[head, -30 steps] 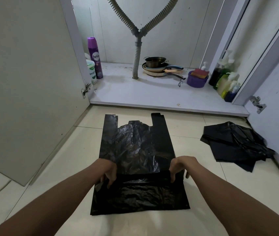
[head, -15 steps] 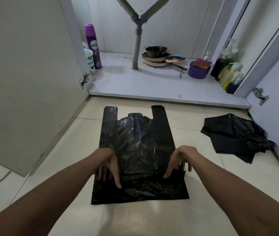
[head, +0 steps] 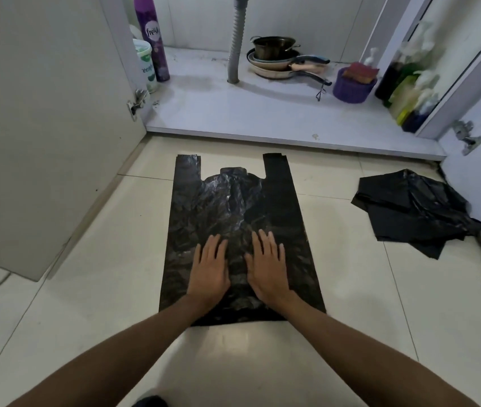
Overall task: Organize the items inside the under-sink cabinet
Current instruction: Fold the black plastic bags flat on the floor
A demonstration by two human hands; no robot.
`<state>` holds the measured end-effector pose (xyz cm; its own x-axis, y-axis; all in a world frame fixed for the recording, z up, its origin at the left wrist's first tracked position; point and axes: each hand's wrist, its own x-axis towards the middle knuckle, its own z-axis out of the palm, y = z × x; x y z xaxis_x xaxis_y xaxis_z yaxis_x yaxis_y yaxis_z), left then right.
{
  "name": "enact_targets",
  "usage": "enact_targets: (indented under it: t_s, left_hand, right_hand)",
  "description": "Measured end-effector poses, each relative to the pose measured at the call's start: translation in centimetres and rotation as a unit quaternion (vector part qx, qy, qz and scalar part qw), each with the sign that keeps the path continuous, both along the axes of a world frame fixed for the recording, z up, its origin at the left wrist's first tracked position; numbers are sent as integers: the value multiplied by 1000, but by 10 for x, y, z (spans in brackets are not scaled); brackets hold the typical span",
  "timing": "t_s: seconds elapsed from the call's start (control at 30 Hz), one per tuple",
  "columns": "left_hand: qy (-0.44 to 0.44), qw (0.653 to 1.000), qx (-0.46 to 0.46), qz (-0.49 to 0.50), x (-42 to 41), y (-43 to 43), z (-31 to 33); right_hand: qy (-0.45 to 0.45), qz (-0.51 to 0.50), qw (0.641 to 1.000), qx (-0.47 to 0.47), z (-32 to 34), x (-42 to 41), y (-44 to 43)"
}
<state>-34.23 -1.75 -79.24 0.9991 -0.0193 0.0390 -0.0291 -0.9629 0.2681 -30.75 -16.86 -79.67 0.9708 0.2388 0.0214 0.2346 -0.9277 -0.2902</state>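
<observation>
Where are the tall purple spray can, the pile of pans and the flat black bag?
purple spray can [head: 154, 54], head view, on its body below the label.
pile of pans [head: 268, 66], head view, on the side of the pale lower pan.
flat black bag [head: 233, 201], head view, on its crinkled upper middle.

I note tiled floor [head: 350, 318]; flat black bag [head: 233, 207] at its centre; heap of black bags [head: 412, 207] near its right edge.

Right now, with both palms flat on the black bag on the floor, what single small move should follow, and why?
Probably slide the left hand and right hand forward toward the handles, pressing flat: the black bag lies spread on the floor but looks crumpled ahead of them, so smoothing it likely helps a neat fold.
</observation>
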Motion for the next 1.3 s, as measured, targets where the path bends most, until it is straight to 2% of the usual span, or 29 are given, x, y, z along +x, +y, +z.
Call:
enact_targets:
  t_s: [0.13,0.27,0.5,0.73,0.93,1.07,1.13,1.2,1.3]
  left_hand:
    - [40,999,26,-3,-27,12,-32]
    - [32,998,48,20,-23,34,-34]
    - [35,994,36,97,-8,86,-38]
    - [13,994,82,65,23,92,-19]
    - [10,998,56,-38,81,47,-10]
    - [40,993,59,-96,107,42,-18]
    - [50,994,56,-76,108,54,-28]
    - [37,997,62,-9,103,66,-35]
    - [30,992,38,119,107,78,-35]
  right_hand:
    - [1,2,1000,-22,-26,-12,-19]
    - [-4,19,999,-38,-32,-8,-44]
    - [25,-79,996,-44,-31,21,-90]
    - [10,-147,989,-15,-22,54,-81]
    - [-10,24,1000,16,-5,100,-7]
    - [33,68,997,5,-11,126,6]
    - [50,80,995,-35,-20,135,-5]
    - [39,65,996,-53,-25,140,-21]
    - [42,-43,997,-49,-26,151,-40]
